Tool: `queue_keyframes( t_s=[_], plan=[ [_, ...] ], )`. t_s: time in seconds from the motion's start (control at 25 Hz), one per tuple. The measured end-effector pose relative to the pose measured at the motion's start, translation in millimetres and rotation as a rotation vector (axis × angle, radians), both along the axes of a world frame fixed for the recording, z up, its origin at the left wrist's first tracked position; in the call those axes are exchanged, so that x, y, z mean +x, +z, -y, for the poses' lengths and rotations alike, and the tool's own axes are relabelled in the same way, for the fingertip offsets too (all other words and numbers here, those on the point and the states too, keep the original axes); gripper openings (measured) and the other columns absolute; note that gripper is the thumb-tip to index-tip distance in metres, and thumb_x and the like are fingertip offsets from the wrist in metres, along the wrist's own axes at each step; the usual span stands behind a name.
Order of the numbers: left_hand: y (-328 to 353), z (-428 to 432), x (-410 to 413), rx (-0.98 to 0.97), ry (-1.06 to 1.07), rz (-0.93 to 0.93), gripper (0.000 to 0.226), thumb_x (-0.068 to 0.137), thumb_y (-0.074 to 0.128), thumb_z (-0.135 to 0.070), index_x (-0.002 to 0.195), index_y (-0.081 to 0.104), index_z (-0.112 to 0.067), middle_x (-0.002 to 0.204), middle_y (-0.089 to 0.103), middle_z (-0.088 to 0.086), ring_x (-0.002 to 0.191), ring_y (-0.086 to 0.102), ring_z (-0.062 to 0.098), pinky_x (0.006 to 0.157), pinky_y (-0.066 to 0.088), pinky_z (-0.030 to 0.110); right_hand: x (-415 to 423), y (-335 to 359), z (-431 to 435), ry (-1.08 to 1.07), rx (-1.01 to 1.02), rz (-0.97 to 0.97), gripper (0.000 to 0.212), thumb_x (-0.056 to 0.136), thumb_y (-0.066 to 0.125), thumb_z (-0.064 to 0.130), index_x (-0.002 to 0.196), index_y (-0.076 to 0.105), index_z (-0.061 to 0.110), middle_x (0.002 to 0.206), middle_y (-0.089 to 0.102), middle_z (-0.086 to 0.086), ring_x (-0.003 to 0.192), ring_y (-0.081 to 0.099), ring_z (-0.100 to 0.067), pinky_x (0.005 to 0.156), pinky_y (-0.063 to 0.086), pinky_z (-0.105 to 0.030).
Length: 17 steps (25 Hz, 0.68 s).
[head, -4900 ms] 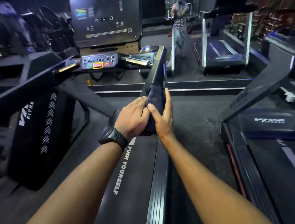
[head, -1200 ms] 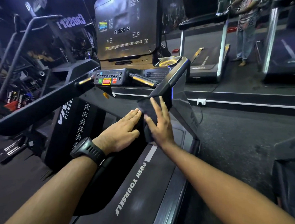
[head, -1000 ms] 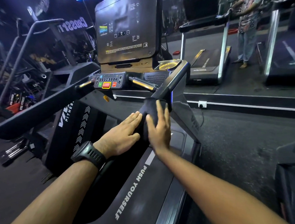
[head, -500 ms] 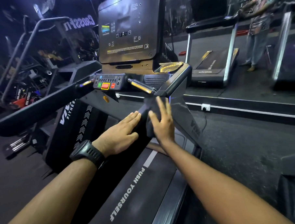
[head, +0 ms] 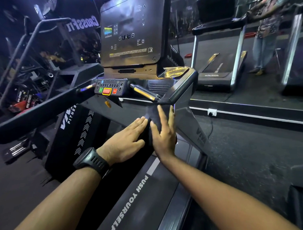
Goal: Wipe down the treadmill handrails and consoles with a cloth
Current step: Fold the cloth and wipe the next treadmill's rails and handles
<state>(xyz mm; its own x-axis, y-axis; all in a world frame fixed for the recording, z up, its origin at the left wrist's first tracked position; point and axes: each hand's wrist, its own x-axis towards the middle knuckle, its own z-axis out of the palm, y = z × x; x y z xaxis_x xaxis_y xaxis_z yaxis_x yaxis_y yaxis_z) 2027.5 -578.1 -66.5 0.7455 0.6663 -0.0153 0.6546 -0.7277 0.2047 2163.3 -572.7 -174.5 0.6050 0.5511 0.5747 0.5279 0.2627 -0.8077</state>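
The big black treadmill with "PUSH YOURSELF" printed on its belt is filling the view. Its tall glossy dark console panel is standing dead ahead and looking fixed and hard, the sort of smooth face a cloth will glide over easily. The angular dark grey right handrail is sloping down from the console corner toward the person. It is rigid and bolted in place, so it is taking pressure without giving. The left hand, wearing a black wristwatch, is lying flat against the inner side of that rail, its fingers straight and together, gripping nothing and only pressing. The right hand is lying across the rail's top and outer side, its fingers also stretched out and pinching nothing. Sandwiched between the two palms is the small dark soft cloth, which is draping over the right handrail just below its bend and moulding to the edges. It is looking light and limp and likely to bunch or slip off a slick rail, so flat-palm pressure from both sides is probably the sound way to control it. For the console, gathering it into a pad under one palm should be serving better than pinching a corner.
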Motion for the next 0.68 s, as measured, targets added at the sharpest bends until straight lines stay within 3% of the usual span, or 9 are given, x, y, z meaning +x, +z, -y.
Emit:
queue_keyframes(
  t_s=[0.08, 0.12, 0.2, 0.24, 0.36, 0.4, 0.52, 0.56, 0.68],
  plan=[
    [0, -5, 3, 0.012, -0.008, -0.002, 0.074, 0.095, 0.048, -0.014, 0.158, 0.010, -0.017, 0.165, 0.001, -0.006, 0.143, -0.007, -0.008, 0.112, -0.008, 0.008, 24, -11, -5, 0.067, 0.055, 0.311, 0.058, 0.093, 0.053, 0.038, 0.150, 0.042, 0.032, 0.164, 0.023, -0.009, 0.150, 0.027, -0.030, 0.120, 0.028, -0.040],
    [1, -7, 6, 0.016, -0.016, -0.003, 0.073, 0.095, 0.047, -0.015, 0.158, 0.009, -0.017, 0.165, 0.000, -0.006, 0.143, -0.007, -0.007, 0.111, -0.009, 0.007, 38, -7, -14, 0.050, 0.001, 0.219, 0.058, 0.094, 0.052, 0.038, 0.150, 0.042, 0.032, 0.165, 0.023, -0.008, 0.149, 0.027, -0.031, 0.119, 0.030, -0.042],
    [1, -9, 9, 0.017, -0.030, -0.001, 0.073, 0.096, 0.046, -0.016, 0.158, 0.008, -0.018, 0.165, -0.001, -0.008, 0.143, -0.007, -0.008, 0.104, -0.012, 0.000, 37, 12, -23, -0.044, -0.163, -0.262, 0.057, 0.096, 0.051, 0.038, 0.152, 0.039, 0.035, 0.165, 0.022, -0.007, 0.149, 0.029, -0.029, 0.113, 0.038, -0.050],
    [0, -9, 9, 0.004, -0.034, 0.005, 0.073, 0.096, 0.046, -0.016, 0.158, 0.008, -0.018, 0.165, -0.001, -0.008, 0.143, -0.007, -0.008, 0.100, -0.014, -0.004, 29, 15, -21, -0.085, -0.169, -0.313, 0.057, 0.096, 0.051, 0.038, 0.151, 0.040, 0.034, 0.165, 0.023, -0.008, 0.149, 0.029, -0.030, 0.112, 0.038, -0.050],
    [1, -11, 11, -0.006, -0.041, 0.025, 0.073, 0.097, 0.046, -0.016, 0.158, 0.007, -0.017, 0.165, -0.001, -0.007, 0.146, -0.007, -0.004, 0.099, -0.014, -0.004, 23, -10, -10, 0.031, 0.036, 0.186, 0.058, 0.092, 0.053, 0.033, 0.149, 0.045, 0.030, 0.164, 0.024, -0.008, 0.150, 0.025, -0.026, 0.121, 0.024, -0.035],
    [1, -13, 12, 0.005, -0.047, 0.017, 0.073, 0.097, 0.046, -0.017, 0.158, 0.007, -0.017, 0.165, -0.002, -0.007, 0.147, -0.007, -0.002, 0.103, -0.013, 0.000, 39, -9, -16, 0.041, 0.038, 0.209, 0.058, 0.092, 0.055, 0.031, 0.149, 0.045, 0.030, 0.164, 0.024, -0.007, 0.150, 0.025, -0.025, 0.120, 0.025, -0.033],
    [0, -15, 15, 0.022, -0.052, -0.002, 0.072, 0.099, 0.045, -0.021, 0.158, 0.005, -0.016, 0.166, -0.003, -0.004, 0.149, -0.008, 0.000, 0.107, -0.011, 0.006, 48, 15, -34, -0.075, -0.151, -0.333, 0.057, 0.095, 0.054, 0.035, 0.151, 0.043, 0.031, 0.164, 0.026, -0.008, 0.148, 0.031, -0.029, 0.115, 0.034, -0.042],
    [-1, -16, 17, 0.026, -0.055, -0.003, 0.071, 0.100, 0.045, -0.022, 0.158, 0.005, -0.016, 0.166, -0.003, -0.004, 0.149, -0.008, 0.001, 0.106, -0.012, 0.004, 38, 15, -32, -0.116, -0.150, -0.323, 0.058, 0.093, 0.052, 0.037, 0.150, 0.044, 0.030, 0.163, 0.027, -0.010, 0.147, 0.031, -0.030, 0.116, 0.034, -0.043],
    [0, -24, 26, 0.047, -0.066, -0.002, 0.070, 0.101, 0.045, -0.024, 0.158, 0.005, -0.014, 0.166, -0.003, -0.001, 0.149, -0.008, 0.003, 0.101, -0.015, 0.000, 36, -12, -19, 0.019, 0.011, 0.225, 0.057, 0.092, 0.053, 0.035, 0.148, 0.046, 0.029, 0.164, 0.026, -0.007, 0.150, 0.025, -0.026, 0.120, 0.023, -0.033]
  ],
)
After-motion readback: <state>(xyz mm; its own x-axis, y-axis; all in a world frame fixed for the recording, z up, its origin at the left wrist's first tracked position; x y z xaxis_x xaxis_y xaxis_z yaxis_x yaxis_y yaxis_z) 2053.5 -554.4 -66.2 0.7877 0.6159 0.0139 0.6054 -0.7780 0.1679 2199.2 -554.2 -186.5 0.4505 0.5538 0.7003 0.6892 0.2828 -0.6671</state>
